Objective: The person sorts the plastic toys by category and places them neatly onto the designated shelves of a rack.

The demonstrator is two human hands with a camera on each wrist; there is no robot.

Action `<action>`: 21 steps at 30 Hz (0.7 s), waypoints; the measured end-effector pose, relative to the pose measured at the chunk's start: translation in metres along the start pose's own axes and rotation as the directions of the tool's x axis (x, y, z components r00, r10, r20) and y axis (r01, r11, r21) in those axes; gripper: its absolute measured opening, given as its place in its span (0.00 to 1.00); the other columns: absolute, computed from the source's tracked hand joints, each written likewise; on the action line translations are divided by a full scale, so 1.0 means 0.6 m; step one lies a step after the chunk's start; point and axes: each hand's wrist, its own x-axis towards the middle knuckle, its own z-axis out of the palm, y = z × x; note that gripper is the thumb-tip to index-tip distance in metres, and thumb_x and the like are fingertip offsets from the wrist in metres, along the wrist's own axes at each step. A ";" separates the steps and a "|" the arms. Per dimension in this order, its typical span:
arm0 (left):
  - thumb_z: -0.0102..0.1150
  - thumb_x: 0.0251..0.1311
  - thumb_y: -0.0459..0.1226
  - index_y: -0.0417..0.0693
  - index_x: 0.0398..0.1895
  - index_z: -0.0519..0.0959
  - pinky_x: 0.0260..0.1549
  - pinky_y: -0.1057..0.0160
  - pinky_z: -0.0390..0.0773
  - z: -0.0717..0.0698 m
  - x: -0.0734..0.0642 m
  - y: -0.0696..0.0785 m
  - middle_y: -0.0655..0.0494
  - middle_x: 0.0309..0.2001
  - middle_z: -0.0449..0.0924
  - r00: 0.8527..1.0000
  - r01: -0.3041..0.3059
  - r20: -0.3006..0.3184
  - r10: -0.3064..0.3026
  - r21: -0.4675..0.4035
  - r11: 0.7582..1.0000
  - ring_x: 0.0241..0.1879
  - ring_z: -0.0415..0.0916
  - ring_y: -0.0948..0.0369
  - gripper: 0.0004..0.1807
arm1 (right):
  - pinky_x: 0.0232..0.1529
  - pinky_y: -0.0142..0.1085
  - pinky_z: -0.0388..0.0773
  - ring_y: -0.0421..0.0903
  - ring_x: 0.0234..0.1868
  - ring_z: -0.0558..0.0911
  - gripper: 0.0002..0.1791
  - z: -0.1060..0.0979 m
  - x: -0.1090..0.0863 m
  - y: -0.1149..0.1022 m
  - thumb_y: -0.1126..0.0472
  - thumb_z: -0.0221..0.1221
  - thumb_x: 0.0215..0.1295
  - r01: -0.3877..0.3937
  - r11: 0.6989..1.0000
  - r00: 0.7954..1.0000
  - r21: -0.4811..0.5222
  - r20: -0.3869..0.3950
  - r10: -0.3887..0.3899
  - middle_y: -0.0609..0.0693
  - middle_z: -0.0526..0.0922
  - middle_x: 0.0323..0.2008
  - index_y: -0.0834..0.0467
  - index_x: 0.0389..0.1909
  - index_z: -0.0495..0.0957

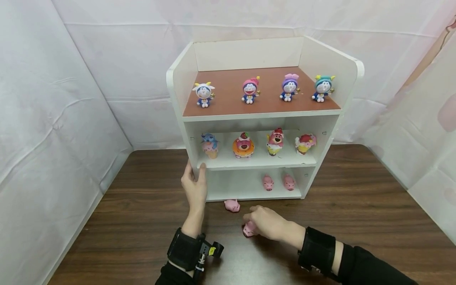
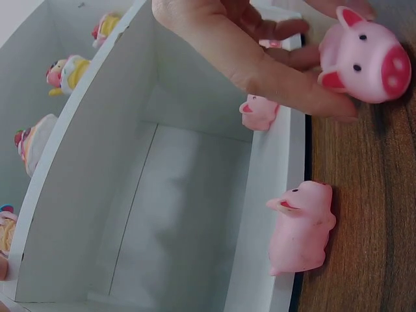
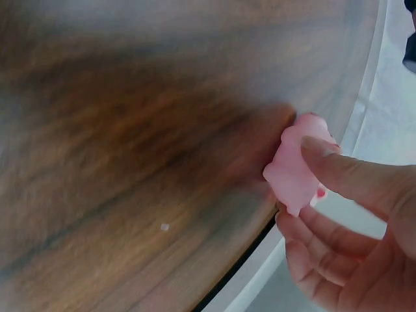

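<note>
A small pink toy pig [image 1: 250, 228] is pinched between the thumb and fingers of my right hand [image 1: 268, 222], low over the tabletop in front of the shelf. Its red snout and ears show in the left wrist view. My left hand [image 1: 194, 190] grips the left side panel of a white display shelf [image 1: 249, 168], thumb at the front edge and fingers on the outer side. Another pink pig [image 1: 232, 205] rests on the table at the shelf's front base, between my hands. Two more pigs, a left one [image 1: 268, 183] and a right one [image 1: 289, 182], sit on the bottom tier.
Several blue cat figurines [image 1: 250, 90] stand in a row on the brown top tier. The middle tier bears several dessert-themed figurines [image 1: 244, 145]. Dark wood tabletop [image 1: 124, 221] surrounds the shelf, with white cloth [image 1: 117, 59] behind and at both sides.
</note>
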 end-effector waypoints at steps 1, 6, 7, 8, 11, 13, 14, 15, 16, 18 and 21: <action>0.48 0.55 0.23 0.28 0.56 0.64 0.57 0.57 0.60 0.000 0.000 0.000 0.36 0.56 0.65 1.000 0.000 -0.001 0.000 -0.001 1.000 0.58 0.61 0.51 0.22 | 0.25 0.29 0.72 0.41 0.29 0.75 0.12 -0.001 0.000 0.003 0.70 0.65 0.40 0.016 1.000 1.000 0.016 0.005 -0.016 0.46 0.76 0.26 0.55 0.28 0.79; 0.47 0.56 0.23 0.27 0.56 0.63 0.56 0.55 0.61 0.000 0.000 -0.001 0.35 0.56 0.65 1.000 -0.025 0.010 0.025 -0.016 1.000 0.58 0.61 0.51 0.22 | 0.32 0.31 0.74 0.43 0.35 0.76 0.22 -0.010 -0.002 0.008 0.72 0.68 0.35 0.000 0.998 0.999 0.057 0.048 -0.003 0.46 0.77 0.32 0.56 0.37 0.81; 0.47 0.56 0.23 0.26 0.56 0.63 0.56 0.55 0.61 0.000 0.001 -0.001 0.35 0.56 0.65 0.999 -0.032 0.014 0.032 -0.020 0.999 0.58 0.61 0.50 0.22 | 0.33 0.32 0.74 0.44 0.35 0.75 0.24 -0.013 -0.003 0.006 0.70 0.70 0.33 -0.028 0.998 0.998 0.056 0.058 0.024 0.47 0.76 0.32 0.56 0.38 0.80; 0.46 0.56 0.22 0.26 0.56 0.63 0.56 0.54 0.61 0.000 0.001 -0.002 0.35 0.56 0.64 0.999 -0.038 0.017 0.039 -0.022 0.999 0.58 0.60 0.50 0.22 | 0.32 0.33 0.74 0.44 0.35 0.75 0.25 -0.015 -0.004 0.004 0.68 0.71 0.32 -0.061 0.997 0.996 0.053 0.064 0.058 0.47 0.75 0.32 0.56 0.39 0.79; 0.46 0.55 0.22 0.26 0.56 0.63 0.56 0.55 0.60 0.000 0.001 -0.002 0.35 0.56 0.64 0.999 -0.046 0.018 0.047 -0.022 0.999 0.58 0.60 0.50 0.22 | 0.29 0.36 0.74 0.46 0.32 0.74 0.25 -0.024 -0.006 -0.008 0.59 0.73 0.31 -0.167 0.985 0.985 0.034 0.051 0.165 0.48 0.71 0.29 0.59 0.36 0.76; 0.47 0.55 0.23 0.26 0.56 0.63 0.56 0.56 0.61 0.000 0.001 -0.002 0.35 0.56 0.64 0.999 -0.046 0.016 0.046 -0.020 0.999 0.58 0.60 0.51 0.23 | 0.27 0.37 0.76 0.47 0.29 0.74 0.26 -0.022 -0.005 -0.016 0.53 0.72 0.32 -0.224 0.974 0.974 0.029 0.020 0.224 0.50 0.71 0.27 0.62 0.32 0.75; 0.47 0.55 0.23 0.26 0.56 0.63 0.57 0.56 0.60 0.000 0.002 -0.002 0.35 0.56 0.64 0.999 -0.044 0.014 0.045 -0.019 0.999 0.58 0.60 0.51 0.23 | 0.26 0.38 0.76 0.47 0.28 0.75 0.26 -0.020 -0.004 -0.020 0.51 0.71 0.32 -0.248 0.968 0.969 0.028 0.001 0.248 0.51 0.71 0.26 0.63 0.30 0.74; 0.47 0.55 0.23 0.26 0.56 0.63 0.57 0.56 0.60 0.000 0.002 -0.002 0.35 0.56 0.64 0.999 -0.043 0.013 0.043 -0.018 0.999 0.58 0.60 0.51 0.23 | 0.25 0.39 0.76 0.48 0.26 0.75 0.27 -0.016 -0.004 -0.024 0.49 0.71 0.32 -0.266 0.964 0.964 0.024 -0.017 0.267 0.52 0.71 0.25 0.63 0.28 0.73; 0.47 0.55 0.23 0.26 0.56 0.63 0.56 0.56 0.61 0.000 0.002 -0.002 0.35 0.56 0.64 0.999 -0.042 0.013 0.042 -0.017 0.999 0.58 0.61 0.51 0.23 | 0.25 0.40 0.77 0.49 0.26 0.76 0.27 -0.012 -0.003 -0.027 0.49 0.71 0.32 -0.286 0.958 0.958 0.025 -0.028 0.286 0.53 0.71 0.25 0.64 0.28 0.73; 0.47 0.55 0.23 0.26 0.56 0.63 0.56 0.56 0.61 0.000 0.001 -0.002 0.34 0.56 0.64 0.999 -0.039 0.013 0.040 -0.017 0.999 0.58 0.61 0.50 0.22 | 0.24 0.41 0.77 0.50 0.25 0.76 0.28 -0.001 -0.002 -0.032 0.48 0.71 0.31 -0.315 0.949 0.948 0.028 -0.046 0.316 0.54 0.72 0.24 0.64 0.26 0.72; 0.47 0.55 0.23 0.26 0.56 0.63 0.56 0.55 0.61 0.000 0.001 -0.001 0.34 0.56 0.65 0.999 -0.035 0.014 0.036 -0.024 0.999 0.58 0.61 0.50 0.22 | 0.21 0.41 0.76 0.51 0.23 0.76 0.27 0.008 -0.002 -0.037 0.49 0.71 0.31 -0.334 0.942 0.940 0.021 -0.062 0.335 0.54 0.71 0.24 0.64 0.25 0.72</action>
